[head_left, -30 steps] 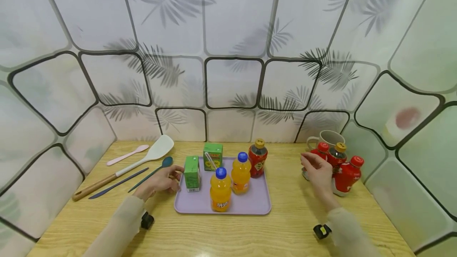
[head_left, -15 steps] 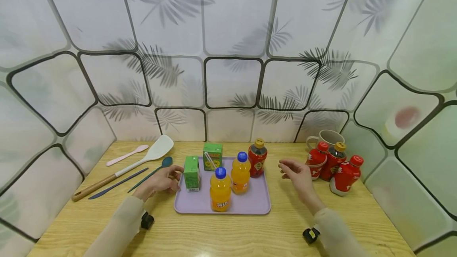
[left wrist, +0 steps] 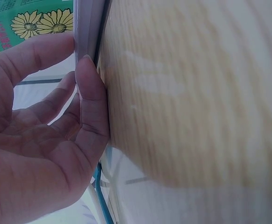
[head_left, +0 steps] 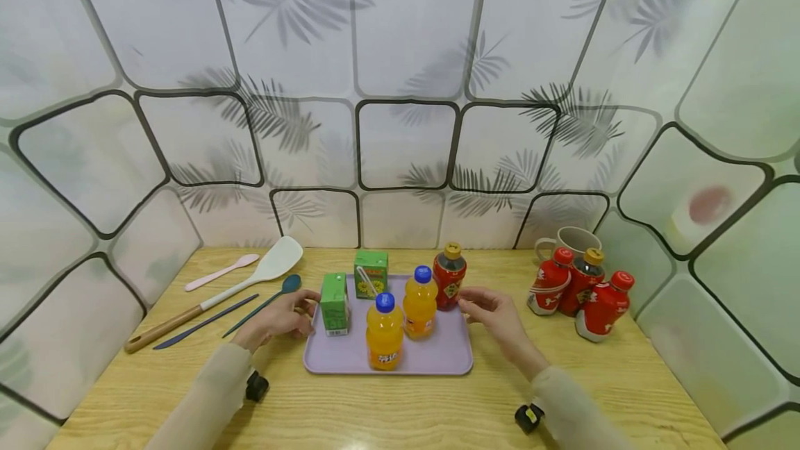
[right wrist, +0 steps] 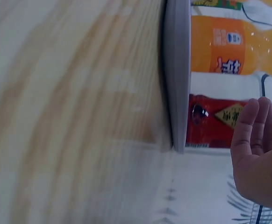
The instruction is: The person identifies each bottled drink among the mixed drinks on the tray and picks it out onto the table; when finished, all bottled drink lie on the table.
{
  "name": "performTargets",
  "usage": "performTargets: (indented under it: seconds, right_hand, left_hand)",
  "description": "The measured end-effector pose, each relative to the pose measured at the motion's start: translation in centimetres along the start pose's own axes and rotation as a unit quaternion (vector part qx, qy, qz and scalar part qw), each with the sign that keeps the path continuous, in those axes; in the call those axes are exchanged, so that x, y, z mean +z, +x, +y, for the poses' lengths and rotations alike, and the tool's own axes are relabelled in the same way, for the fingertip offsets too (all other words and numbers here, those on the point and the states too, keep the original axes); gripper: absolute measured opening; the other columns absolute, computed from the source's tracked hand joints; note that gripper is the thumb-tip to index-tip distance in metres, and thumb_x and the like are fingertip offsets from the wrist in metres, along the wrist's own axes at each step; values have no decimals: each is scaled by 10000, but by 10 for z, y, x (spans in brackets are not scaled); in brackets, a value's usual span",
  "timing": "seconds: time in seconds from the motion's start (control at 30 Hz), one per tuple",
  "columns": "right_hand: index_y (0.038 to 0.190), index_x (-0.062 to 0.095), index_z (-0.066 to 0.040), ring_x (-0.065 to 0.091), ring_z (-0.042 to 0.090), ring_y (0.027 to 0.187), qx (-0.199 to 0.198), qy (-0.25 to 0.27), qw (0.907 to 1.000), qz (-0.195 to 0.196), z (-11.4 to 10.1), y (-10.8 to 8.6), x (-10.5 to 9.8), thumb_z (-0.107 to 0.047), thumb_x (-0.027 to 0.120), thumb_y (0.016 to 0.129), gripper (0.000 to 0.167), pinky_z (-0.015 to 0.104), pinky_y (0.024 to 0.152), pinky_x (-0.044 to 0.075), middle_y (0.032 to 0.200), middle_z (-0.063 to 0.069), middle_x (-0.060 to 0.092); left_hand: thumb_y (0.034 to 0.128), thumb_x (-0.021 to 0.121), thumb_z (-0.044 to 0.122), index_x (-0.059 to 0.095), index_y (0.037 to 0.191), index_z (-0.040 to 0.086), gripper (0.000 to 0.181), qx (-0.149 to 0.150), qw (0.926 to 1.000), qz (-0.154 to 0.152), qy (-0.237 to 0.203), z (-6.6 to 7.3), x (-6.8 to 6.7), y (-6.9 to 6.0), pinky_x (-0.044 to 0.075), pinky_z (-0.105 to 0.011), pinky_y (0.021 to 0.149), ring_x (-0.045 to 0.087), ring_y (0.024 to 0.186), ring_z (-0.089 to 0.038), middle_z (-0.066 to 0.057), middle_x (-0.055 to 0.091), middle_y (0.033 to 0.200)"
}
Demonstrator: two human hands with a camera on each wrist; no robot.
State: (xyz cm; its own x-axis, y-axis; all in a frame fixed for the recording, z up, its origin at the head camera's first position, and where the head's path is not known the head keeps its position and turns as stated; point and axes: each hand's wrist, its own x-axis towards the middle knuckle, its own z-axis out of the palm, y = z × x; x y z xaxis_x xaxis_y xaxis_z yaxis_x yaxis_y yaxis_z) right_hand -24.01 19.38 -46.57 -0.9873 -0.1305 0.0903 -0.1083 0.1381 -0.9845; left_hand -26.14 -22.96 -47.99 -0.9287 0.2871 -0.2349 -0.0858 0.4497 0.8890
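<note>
A shallow lavender tray (head_left: pixel 437 360) lies on the wooden table. It bears two green drink cartons (head_left: pixel 336 304), two orange soda bottles (head_left: pixel 385 339) with blue caps, and a red-labelled dark drink bottle (head_left: pixel 450 280) at the back right. At the tray's left side, my left hand (head_left: pixel 284 314) pinches the rim; in the left wrist view the fingertips (left wrist: pixel 90 77) meet the lavender edge. My right hand (head_left: pixel 496 318) is by the tray's right side, near the red-labelled bottle, its fingers extended and holding nothing. In the right wrist view a gap shows between hand and tray rim.
On the right stand red bottles (head_left: pixel 551 283), another dark bottle (head_left: pixel 584 283) and a beige mug (head_left: pixel 580 238). Left of the tray lie a white spatula (head_left: pixel 275 262) with wooden handle, a pink spoon (head_left: pixel 225 271), a teal spoon (head_left: pixel 290 285) and a blue stick (head_left: pixel 206 321). A patterned wall stands behind.
My right hand has moved left from beside the red bottles to the tray's right side. My left hand keeps its place at the left rim.
</note>
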Motion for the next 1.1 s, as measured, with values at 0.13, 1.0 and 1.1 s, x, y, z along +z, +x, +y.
performTargets:
  seconds: [0.13, 1.0, 1.1]
  right_hand:
    - [1277, 607, 37, 645, 61, 942, -95, -1, 9994, -320, -5, 2, 11, -133, 687, 904, 418, 257, 759, 566, 1233, 243, 634]
    - [1372, 541, -32, 647, 232, 1077, -859, -471, 9937, -548, -24, 15, 56, -55, 780, 802, 619, 302, 920, 528, 1303, 168, 624]
    - [1357, 559, -54, 656, 213, 1040, -955, -613, 9927, -400, -25, 15, 60, -82, 806, 780, 628, 288, 880, 535, 1270, 148, 649]
  left_hand:
    - [709, 696, -33, 483, 1345, 7, 672, -6, 10000, 7, 32, -1, -1, 0, 497, -304, 615, 533, 749, -189, -138, 529, 1040]
    - [693, 685, -44, 486, 1335, 12, 675, -79, 9999, -27, 60, 0, 1, -1, 501, -289, 626, 538, 763, -182, -136, 524, 1041]
    - [697, 688, -37, 485, 1340, 16, 676, -70, 9999, -9, 74, 1, 0, -1, 503, -287, 629, 541, 761, -182, -140, 527, 1050]
